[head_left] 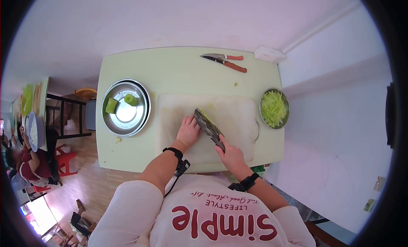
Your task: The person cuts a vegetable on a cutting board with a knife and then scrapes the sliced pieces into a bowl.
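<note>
Head view: the right hand's point(230, 153) fingers are wrapping around the handle of one dark-patterned knife point(208, 125), while the left hand point(188, 131) is angling in beside its blade, fingers bunching close together (whether they are pinching anything, I cannot tell). A green piece point(206, 114) is showing along the blade's far side, on one white cutting board point(236, 119). To the left, a round metal basin point(126, 113) is holding two green chunks point(131, 100); to the right, one smaller bowl point(288, 110) is holding green shreds point(273, 108). Two red-handled bladed tools point(234, 66) are lying near the table's point(170, 72) far edge
</note>
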`<state>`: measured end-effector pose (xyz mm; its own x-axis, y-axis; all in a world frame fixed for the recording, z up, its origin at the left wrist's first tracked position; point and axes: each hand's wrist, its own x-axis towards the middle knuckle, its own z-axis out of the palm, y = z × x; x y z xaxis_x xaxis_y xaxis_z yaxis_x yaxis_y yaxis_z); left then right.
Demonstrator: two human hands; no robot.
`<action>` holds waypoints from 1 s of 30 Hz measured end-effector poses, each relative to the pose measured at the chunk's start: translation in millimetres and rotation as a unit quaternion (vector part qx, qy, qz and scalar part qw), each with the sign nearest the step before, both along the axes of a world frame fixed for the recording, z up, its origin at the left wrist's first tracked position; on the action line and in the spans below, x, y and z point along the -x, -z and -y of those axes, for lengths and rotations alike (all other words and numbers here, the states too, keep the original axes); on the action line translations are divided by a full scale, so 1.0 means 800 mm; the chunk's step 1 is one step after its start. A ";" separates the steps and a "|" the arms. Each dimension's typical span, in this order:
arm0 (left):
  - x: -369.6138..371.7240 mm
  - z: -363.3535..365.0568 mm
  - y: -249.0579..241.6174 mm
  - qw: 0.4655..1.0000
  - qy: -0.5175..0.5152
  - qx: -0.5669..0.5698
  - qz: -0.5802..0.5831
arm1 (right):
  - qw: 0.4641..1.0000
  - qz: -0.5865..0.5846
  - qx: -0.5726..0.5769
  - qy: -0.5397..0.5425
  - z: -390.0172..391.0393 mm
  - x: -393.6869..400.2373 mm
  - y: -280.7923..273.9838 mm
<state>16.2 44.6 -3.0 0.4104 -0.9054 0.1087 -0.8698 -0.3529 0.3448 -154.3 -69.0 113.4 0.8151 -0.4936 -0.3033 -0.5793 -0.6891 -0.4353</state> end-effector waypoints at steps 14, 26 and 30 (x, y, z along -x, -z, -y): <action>0.002 0.005 -0.006 0.998 -0.017 0.063 0.011 | 0.999 -0.008 -0.045 0.010 0.018 -0.015 0.020; 0.001 0.005 -0.015 0.996 -0.012 0.086 0.000 | 0.973 0.139 -0.156 0.097 0.031 0.003 0.056; 0.001 0.006 -0.017 0.996 -0.012 0.087 -0.007 | 0.974 0.138 -0.138 0.114 0.028 0.005 0.037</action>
